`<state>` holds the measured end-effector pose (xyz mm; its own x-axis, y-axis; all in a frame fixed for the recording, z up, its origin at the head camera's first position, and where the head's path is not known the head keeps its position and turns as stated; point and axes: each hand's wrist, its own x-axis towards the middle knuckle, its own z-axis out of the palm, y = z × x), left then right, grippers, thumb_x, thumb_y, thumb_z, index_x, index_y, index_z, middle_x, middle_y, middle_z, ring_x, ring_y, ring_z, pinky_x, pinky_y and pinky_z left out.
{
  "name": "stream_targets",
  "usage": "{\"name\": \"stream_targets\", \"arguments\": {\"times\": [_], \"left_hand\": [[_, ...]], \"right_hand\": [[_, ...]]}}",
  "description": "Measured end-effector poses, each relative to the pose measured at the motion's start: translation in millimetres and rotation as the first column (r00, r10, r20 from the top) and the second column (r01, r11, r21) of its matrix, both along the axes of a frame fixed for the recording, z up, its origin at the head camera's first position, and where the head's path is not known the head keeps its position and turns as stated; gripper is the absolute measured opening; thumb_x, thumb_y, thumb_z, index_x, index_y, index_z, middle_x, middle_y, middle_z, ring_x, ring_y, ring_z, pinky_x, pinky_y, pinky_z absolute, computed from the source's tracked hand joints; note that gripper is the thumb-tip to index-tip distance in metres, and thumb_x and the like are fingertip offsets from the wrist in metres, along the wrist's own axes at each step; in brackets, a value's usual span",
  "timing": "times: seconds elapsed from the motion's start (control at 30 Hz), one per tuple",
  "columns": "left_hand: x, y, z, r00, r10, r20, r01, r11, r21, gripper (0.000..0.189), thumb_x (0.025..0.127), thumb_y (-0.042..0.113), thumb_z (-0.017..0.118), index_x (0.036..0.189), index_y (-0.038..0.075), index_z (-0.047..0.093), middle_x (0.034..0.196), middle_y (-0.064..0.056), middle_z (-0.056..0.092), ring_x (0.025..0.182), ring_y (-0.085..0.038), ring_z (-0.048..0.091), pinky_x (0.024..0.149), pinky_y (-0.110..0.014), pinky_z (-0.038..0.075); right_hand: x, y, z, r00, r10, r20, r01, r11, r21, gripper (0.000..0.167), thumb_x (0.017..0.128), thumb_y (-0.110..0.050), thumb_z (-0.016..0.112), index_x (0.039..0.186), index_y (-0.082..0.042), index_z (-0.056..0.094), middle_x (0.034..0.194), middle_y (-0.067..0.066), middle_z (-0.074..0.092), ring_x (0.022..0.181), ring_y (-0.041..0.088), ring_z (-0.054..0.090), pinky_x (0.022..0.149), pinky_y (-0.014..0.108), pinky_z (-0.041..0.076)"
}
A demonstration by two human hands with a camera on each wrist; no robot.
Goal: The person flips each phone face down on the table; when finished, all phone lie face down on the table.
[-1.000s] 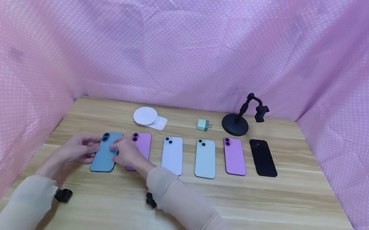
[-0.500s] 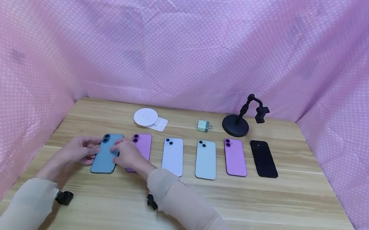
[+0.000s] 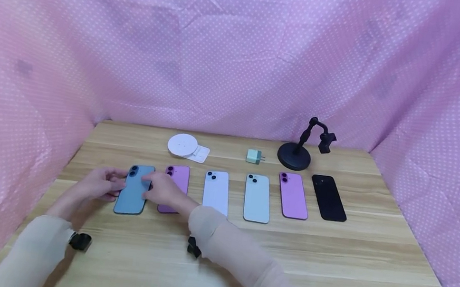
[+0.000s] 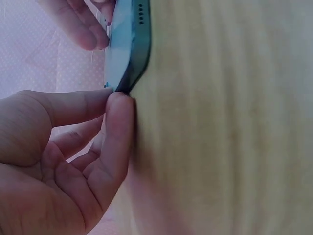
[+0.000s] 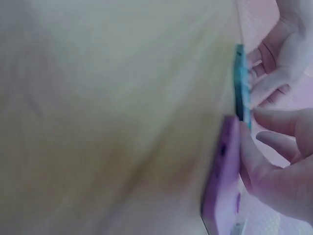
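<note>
A blue phone [image 3: 132, 196] sits back up at the left end of a row of phones, its two lenses near the far left corner. At its left edge, my left hand [image 3: 97, 184] pinches it between thumb and finger; the left wrist view shows those fingertips [image 4: 117, 100] at a lower corner. My right hand [image 3: 164, 190] holds the opposite edge with thumb and index finger, reaching over a purple phone [image 3: 180, 175] that it partly hides. In the right wrist view, the purple phone [image 5: 224, 181] lies just beside the right thumb.
Rightward along the row lie a white phone [image 3: 216, 192], a pale green phone [image 3: 257, 199], another purple phone [image 3: 294, 197] and a black phone [image 3: 329, 199]. Behind stand a white round charger [image 3: 182, 144], a green plug adapter [image 3: 253, 156] and a black phone stand [image 3: 294, 156]. Pink dotted cloth [image 3: 239, 68] surrounds the table.
My right hand and sleeve have shifted slightly to the right, with the index finger a little straighter. The left hand and the blue phone have stayed almost still.
</note>
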<state>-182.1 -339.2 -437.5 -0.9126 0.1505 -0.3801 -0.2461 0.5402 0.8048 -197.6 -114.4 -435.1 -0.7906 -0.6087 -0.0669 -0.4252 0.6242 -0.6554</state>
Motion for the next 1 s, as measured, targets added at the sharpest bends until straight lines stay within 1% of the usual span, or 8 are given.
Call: {"name": "stream_targets", "arguments": {"times": [0.1, 0.23, 0.37, 0.5, 0.73, 0.83, 0.93, 1.0], "left_hand": [[-4.5, 0.8, 7.0, 0.998, -0.054, -0.028, 0.053, 0.998, -0.047, 0.054, 0.103, 0.008, 0.058, 0.147, -0.014, 0.036, 0.116, -0.025, 0.062, 0.09, -0.023, 0.065, 0.076, -0.037, 0.061], [-8.6, 5.8, 23.7, 0.981, -0.119, -0.151, 0.106, 0.99, -0.088, 0.051, 0.104, 0.009, 0.055, 0.145, -0.015, 0.037, 0.121, -0.033, 0.058, 0.096, -0.032, 0.066, 0.077, -0.04, 0.061], [-8.4, 17.3, 49.3, 0.914, -0.181, -0.362, 0.122, 0.976, -0.18, 0.047, 0.106, 0.014, 0.055, 0.143, -0.012, 0.045, 0.125, -0.035, 0.057, 0.104, -0.046, 0.063, 0.081, -0.049, 0.06], [-4.7, 28.9, 75.6, 0.792, -0.218, -0.57, 0.075, 0.962, -0.263, 0.04, 0.105, 0.014, 0.058, 0.137, -0.009, 0.054, 0.128, -0.033, 0.059, 0.115, -0.051, 0.057, 0.092, -0.062, 0.053], [0.7, 44.9, 99.7, 0.508, -0.282, -0.814, -0.112, 0.915, -0.387, 0.034, 0.098, 0.014, 0.068, 0.13, 0.001, 0.066, 0.131, -0.024, 0.061, 0.074, -0.036, 0.063, 0.078, -0.057, 0.054], [2.0, 50.6, 102.3, 0.408, -0.306, -0.86, -0.149, 0.907, -0.394, 0.039, 0.096, 0.015, 0.071, 0.132, 0.002, 0.066, 0.136, -0.025, 0.059, 0.097, -0.044, 0.066, 0.092, -0.062, 0.052], [4.1, 54.2, 102.5, 0.297, -0.334, -0.895, -0.174, 0.902, -0.394, 0.045, 0.097, 0.022, 0.07, 0.136, 0.001, 0.063, 0.139, -0.027, 0.056, 0.131, -0.05, 0.048, 0.111, -0.06, 0.039], [4.8, 55.4, 101.2, 0.229, -0.352, -0.907, -0.193, 0.897, -0.397, 0.049, 0.1, 0.032, 0.064, 0.137, 0.0, 0.061, 0.139, -0.028, 0.055, 0.137, -0.048, 0.043, 0.115, -0.057, 0.034]], "right_hand": [[-7.5, 12, 7.4, 0.998, 0.042, 0.056, -0.037, 0.996, -0.076, 0.048, 0.098, -0.015, 0.07, 0.143, -0.005, 0.057, 0.137, 0.004, 0.064, 0.119, 0.009, 0.06, 0.094, 0.012, 0.046], [-14.1, 34, 31.1, 0.992, 0.117, 0.054, -0.108, 0.982, -0.154, 0.046, 0.102, -0.014, 0.061, 0.145, -0.001, 0.053, 0.135, 0.012, 0.064, 0.115, 0.013, 0.065, 0.087, 0.012, 0.05], [-16.8, 64, 68.4, 0.986, 0.123, -0.111, -0.137, 0.983, -0.124, 0.045, 0.105, -0.019, 0.056, 0.147, -0.002, 0.051, 0.14, 0.012, 0.06, 0.114, 0.016, 0.065, 0.094, 0.016, 0.05], [-17.2, 102, 106.6, 0.913, 0.066, -0.402, -0.087, 0.996, -0.033, 0.044, 0.106, -0.02, 0.057, 0.146, -0.005, 0.052, 0.146, 0.011, 0.056, 0.129, 0.023, 0.055, 0.113, 0.027, 0.038], [-16.1, 194, 147.9, 0.661, -0.076, -0.747, -0.015, 0.993, -0.114, 0.04, 0.103, -0.019, 0.06, 0.139, 0.0, 0.058, 0.146, 0.017, 0.054, 0.14, 0.032, 0.043, 0.123, 0.038, 0.023], [-14.1, 237, 151.8, 0.58, -0.152, -0.8, 0.047, 0.987, -0.153, 0.043, 0.102, -0.021, 0.063, 0.139, -0.001, 0.059, 0.147, 0.017, 0.052, 0.144, 0.034, 0.037, 0.123, 0.046, 0.021], [-10.9, 277, 150.2, 0.52, -0.223, -0.825, 0.156, 0.974, -0.165, 0.047, 0.101, -0.026, 0.064, 0.141, -0.002, 0.058, 0.15, 0.017, 0.05, 0.147, 0.036, 0.031, 0.122, 0.056, 0.015], [-7.9, 301, 146.8, 0.492, -0.27, -0.828, 0.233, 0.957, -0.174, 0.05, 0.101, -0.03, 0.062, 0.143, -0.003, 0.056, 0.152, 0.018, 0.048, 0.148, 0.037, 0.029, 0.121, 0.061, 0.011]]}}
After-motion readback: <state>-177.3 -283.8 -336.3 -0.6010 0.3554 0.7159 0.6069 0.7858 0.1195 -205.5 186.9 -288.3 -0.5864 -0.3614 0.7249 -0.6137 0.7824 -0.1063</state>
